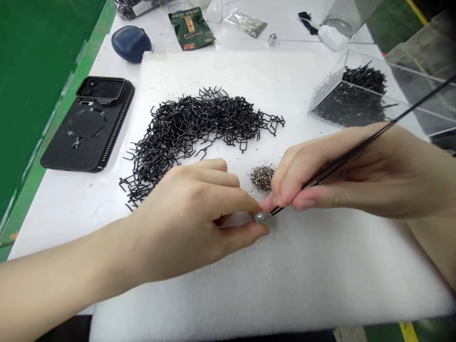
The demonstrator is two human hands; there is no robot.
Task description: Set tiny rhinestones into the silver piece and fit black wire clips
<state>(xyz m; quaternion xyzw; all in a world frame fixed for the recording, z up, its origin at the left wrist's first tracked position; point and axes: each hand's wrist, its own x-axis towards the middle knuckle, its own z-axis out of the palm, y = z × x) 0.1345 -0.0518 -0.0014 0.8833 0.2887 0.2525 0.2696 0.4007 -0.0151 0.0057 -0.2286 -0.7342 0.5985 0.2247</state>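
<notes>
My left hand (188, 218) has its thumb and fingers (228, 190) clamped on a small silver lump (261, 217), which sits just above the white foam sheet (285, 294). The lump is tiny and partly hidden by my fingertips, so I can't make out exactly what it is. The fingers of my right hand are closed around the long black tweezers (413, 108), and their tips touch the lump right beside my left thumb. That hand (342, 175) comes in from the right, with the tweezers running up past my knuckles.

Just above my hands, a small heap of glittery grey bits (262, 178) lies on the foam. Beyond it, a curved pile of bent black wire pieces (199, 126) spreads across the sheet, its lower end near my left hand. At the upper right, a clear plastic box (329, 95) holds more black wire pieces. On the worktop (60, 223) to the left of the foam lies a phone in a black case (87, 126). Past the foam are a dark blue pouch (131, 43), a green packet (191, 28) and a small clear bag (245, 23).
</notes>
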